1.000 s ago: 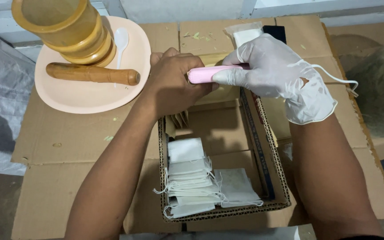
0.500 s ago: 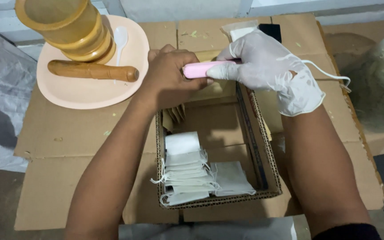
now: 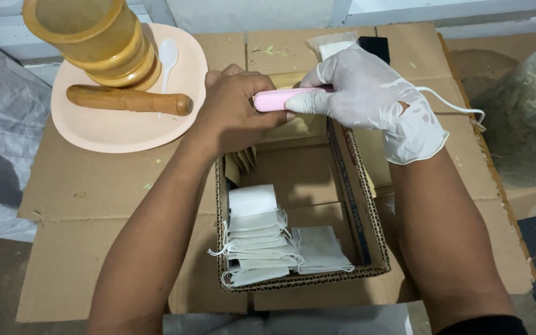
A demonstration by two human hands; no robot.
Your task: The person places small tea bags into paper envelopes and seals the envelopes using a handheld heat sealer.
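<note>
My right hand (image 3: 367, 93), in a torn white glove, grips a pink bar-shaped tool (image 3: 278, 98) with a thin white cord (image 3: 460, 107) trailing right. My bare left hand (image 3: 237, 111) is closed just left of the tool's end, fingers curled over something I cannot make out, pressed against the tool. Both hands hover over the far end of an open cardboard box (image 3: 370, 223) on flattened cardboard. A stack of small white pouches with strings (image 3: 259, 239) lies in the box's near part.
A peach plate (image 3: 107, 130) at the upper left carries a wooden mortar (image 3: 94, 40), a wooden pestle (image 3: 128, 100) and a white plastic spoon (image 3: 169, 54). A clear packet (image 3: 330, 44) lies behind my right hand. Grey plastic sheeting (image 3: 1, 136) covers the left side.
Both hands with the pink tool have shifted slightly left together; the grip looks the same. The camera view has drifted a little.
</note>
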